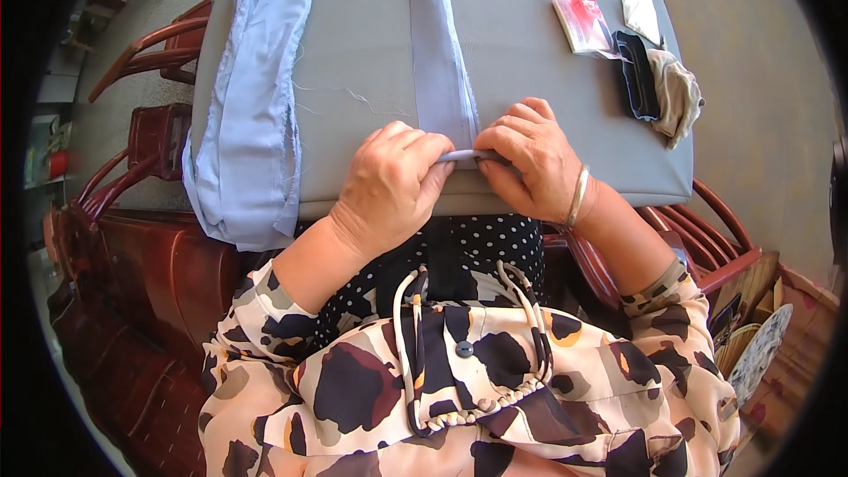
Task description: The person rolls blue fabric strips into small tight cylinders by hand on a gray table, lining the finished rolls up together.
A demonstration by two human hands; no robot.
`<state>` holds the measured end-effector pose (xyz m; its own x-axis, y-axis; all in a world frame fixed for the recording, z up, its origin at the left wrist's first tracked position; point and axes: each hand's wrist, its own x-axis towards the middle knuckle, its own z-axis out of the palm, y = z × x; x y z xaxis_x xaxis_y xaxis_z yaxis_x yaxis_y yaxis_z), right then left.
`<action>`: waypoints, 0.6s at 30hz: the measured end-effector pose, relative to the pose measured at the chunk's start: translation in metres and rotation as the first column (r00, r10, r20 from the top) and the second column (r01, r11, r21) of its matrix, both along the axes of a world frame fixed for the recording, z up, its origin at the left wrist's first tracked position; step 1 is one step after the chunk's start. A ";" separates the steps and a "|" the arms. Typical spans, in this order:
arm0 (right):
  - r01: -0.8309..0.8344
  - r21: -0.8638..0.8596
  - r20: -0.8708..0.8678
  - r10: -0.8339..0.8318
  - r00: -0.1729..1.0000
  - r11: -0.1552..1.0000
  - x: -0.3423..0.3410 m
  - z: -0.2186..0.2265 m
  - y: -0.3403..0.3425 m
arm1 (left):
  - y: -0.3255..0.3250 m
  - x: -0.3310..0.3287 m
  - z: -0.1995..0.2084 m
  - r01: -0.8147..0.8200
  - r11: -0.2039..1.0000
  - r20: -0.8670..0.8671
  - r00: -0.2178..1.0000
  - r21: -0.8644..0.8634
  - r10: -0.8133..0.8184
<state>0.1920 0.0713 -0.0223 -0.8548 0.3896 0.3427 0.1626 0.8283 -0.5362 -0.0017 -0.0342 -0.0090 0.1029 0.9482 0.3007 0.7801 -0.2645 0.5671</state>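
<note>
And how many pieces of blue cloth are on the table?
2 visible: a heap at the left, a strip in the middle, held in the fingers. The heap may hide more.

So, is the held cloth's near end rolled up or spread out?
Not spread out: rolled or folded up, can't tell which. The cloth strip's near end makes a thin, rounded bar between left hand and right hand.
</note>
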 end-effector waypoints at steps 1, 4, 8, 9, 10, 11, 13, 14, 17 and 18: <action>0.015 -0.013 -0.006 -0.015 1.000 1.000 -0.001 0.000 -0.001 | 0.000 -0.001 0.001 -0.011 0.998 0.038 0.999 -0.066 0.013; 0.111 -0.046 0.047 -0.108 0.993 0.993 -0.004 -0.002 -0.004 | 0.006 -0.005 -0.006 -0.076 0.991 -0.023 0.997 -0.108 0.074; 0.191 0.046 0.011 -0.192 0.981 0.981 -0.009 -0.004 -0.005 | 0.012 -0.003 -0.002 -0.184 0.968 -0.026 0.983 -0.174 0.182; 0.199 0.119 -0.040 -0.196 0.980 0.973 -0.011 -0.003 -0.005 | 0.012 -0.004 0.000 -0.200 0.962 -0.039 0.980 -0.187 0.197; 0.213 0.192 -0.087 -0.200 0.976 0.958 -0.012 -0.003 -0.004 | 0.015 -0.005 -0.001 -0.213 0.956 -0.047 0.977 -0.202 0.208; 0.217 0.193 -0.088 -0.203 0.975 0.957 -0.011 -0.006 -0.003 | 0.017 -0.007 -0.002 -0.210 0.957 -0.047 0.978 -0.200 0.204; 0.063 0.295 -0.103 -0.034 0.994 0.953 -0.010 -0.016 0.000 | 0.023 -0.011 0.002 -0.202 0.920 -0.080 0.979 -0.337 0.186; 0.071 0.266 -0.098 -0.047 0.994 0.961 -0.011 -0.019 -0.002 | 0.029 -0.015 0.008 -0.198 0.922 -0.084 0.980 -0.332 0.180; 0.079 0.265 -0.108 -0.052 0.993 0.961 -0.011 -0.016 -0.002 | 0.052 -0.033 0.019 -0.167 0.806 -0.012 0.981 -0.567 0.195; 0.076 0.261 -0.108 -0.049 0.993 0.962 -0.011 -0.014 -0.003 | 0.063 -0.041 0.013 -0.259 0.862 -0.039 0.962 -0.437 0.269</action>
<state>0.1806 0.0687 -0.0358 -0.7877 0.3251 0.5233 0.1754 0.9326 -0.3154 -0.0432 0.0290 0.0042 -0.1715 0.9740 -0.1480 0.7715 0.2262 0.5946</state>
